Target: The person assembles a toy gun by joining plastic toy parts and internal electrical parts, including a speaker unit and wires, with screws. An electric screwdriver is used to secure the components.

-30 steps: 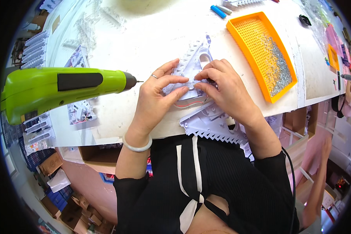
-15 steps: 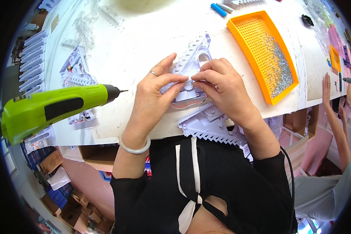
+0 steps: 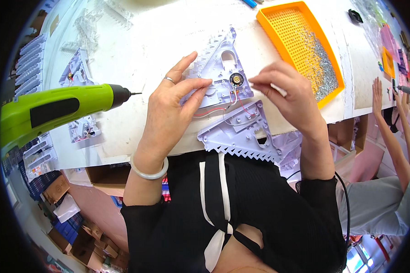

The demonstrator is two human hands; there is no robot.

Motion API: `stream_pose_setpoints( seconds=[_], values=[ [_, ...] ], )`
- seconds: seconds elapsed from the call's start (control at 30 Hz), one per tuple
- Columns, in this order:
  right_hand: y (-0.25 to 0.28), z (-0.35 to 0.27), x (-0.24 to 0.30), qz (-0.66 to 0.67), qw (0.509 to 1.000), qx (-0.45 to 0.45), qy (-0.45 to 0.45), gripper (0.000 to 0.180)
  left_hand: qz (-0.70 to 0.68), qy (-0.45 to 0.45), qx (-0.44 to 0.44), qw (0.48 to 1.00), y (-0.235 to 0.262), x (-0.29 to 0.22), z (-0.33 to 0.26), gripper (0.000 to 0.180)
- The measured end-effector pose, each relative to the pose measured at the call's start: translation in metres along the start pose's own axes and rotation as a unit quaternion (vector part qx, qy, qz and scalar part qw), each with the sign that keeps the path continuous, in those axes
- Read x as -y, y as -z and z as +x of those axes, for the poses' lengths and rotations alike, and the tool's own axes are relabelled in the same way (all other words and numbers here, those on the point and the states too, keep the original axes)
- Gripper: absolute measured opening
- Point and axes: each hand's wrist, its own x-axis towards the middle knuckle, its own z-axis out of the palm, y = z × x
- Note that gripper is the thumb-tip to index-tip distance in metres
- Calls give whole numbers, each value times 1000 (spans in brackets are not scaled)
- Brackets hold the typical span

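A white triangular plastic shell with a toothed edge lies on the table in front of me. A small round black speaker sits in its right corner. My left hand is at the shell's left side, thumb and forefinger pinched over it; what they grip, if anything, is hidden. Just right of the shell, my right hand hovers with bent fingers drawn together, slightly blurred; any small thing in them cannot be made out. Red and white wires run from this shell to a second toothed shell at the table's near edge.
An orange tray of small metal screws stands at the right. At the left a green power screwdriver hangs over the table, near another white shell. Stacked white toothed parts lie far left. Another person's hand rests at far right.
My right hand has drawn away rightward from the shell, uncovering the speaker. My left hand stays pinched over the shell's left side. The whole view has shifted slightly.
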Motion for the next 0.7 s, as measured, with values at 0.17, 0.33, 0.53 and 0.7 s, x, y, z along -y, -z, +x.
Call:
stream_pose_setpoints(
  seconds=[0.17, 0.33, 0.53, 0.7],
  values=[
    [14, -38, 11, 1, 992, 99, -80, 12, 24, -35, -20, 999, -4, 7, -5, 19],
    [31, -67, 21, 91, 945, 172, -264, 41, 38, -62, -17, 997, -5, 5, -3, 20],
    [-4, -65, 23, 130, 932, 125, -313, 42, 87, -88, -41, 991, 1, 10, -5, 22],
    [-20, -65, 28, 241, 901, 53, -357, 39, 131, -158, -54, 977, -4, 15, 2, 21]
  ],
)
